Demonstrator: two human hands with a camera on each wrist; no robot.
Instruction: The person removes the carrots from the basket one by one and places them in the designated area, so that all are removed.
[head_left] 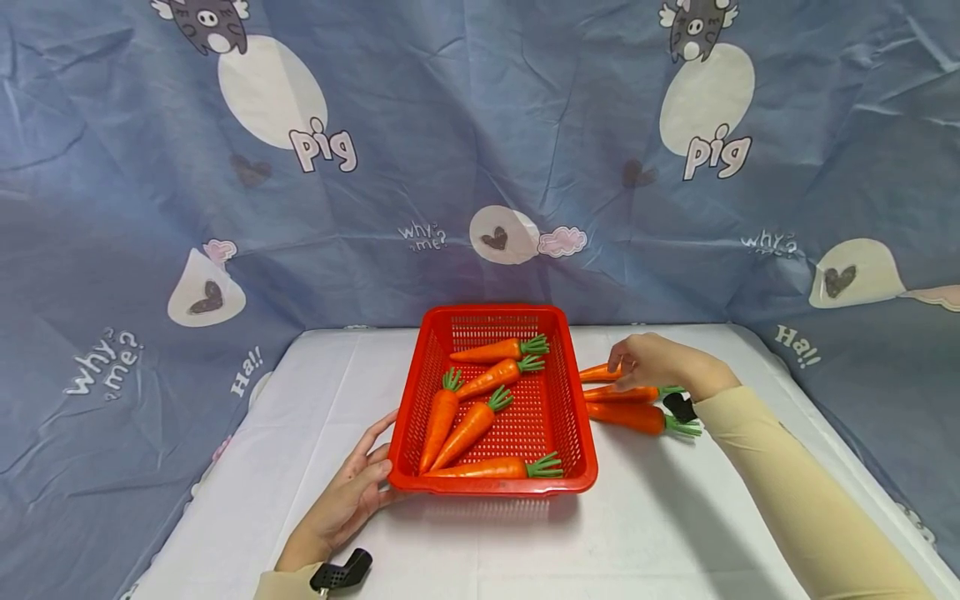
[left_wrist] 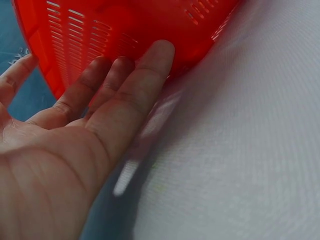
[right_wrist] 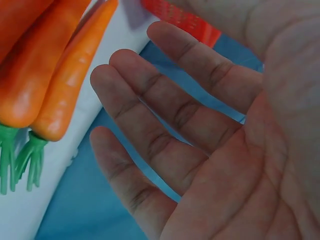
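A red plastic basket [head_left: 491,484] with slotted walls stands on the white table and holds several carrots [head_left: 442,421] with green tops. My left hand [head_left: 354,498] is at its near left corner; the left wrist view shows extended fingers [left_wrist: 127,95] against the slotted wall [left_wrist: 150,25]. Right of the basket lie three more carrots, the nearest one [head_left: 626,417] in front of a middle one [head_left: 622,394] and a far one [head_left: 598,374]. Above these my right hand [head_left: 663,363] hovers, fingers spread and slightly bent, palm [right_wrist: 225,185] holding nothing in the right wrist view.
White cloth covers the table [head_left: 315,400]. A blue printed curtain [head_left: 480,150] rises behind it and along both sides. Each wrist wears a small black device, one [head_left: 341,572] on the left and another [head_left: 679,407] on the right.
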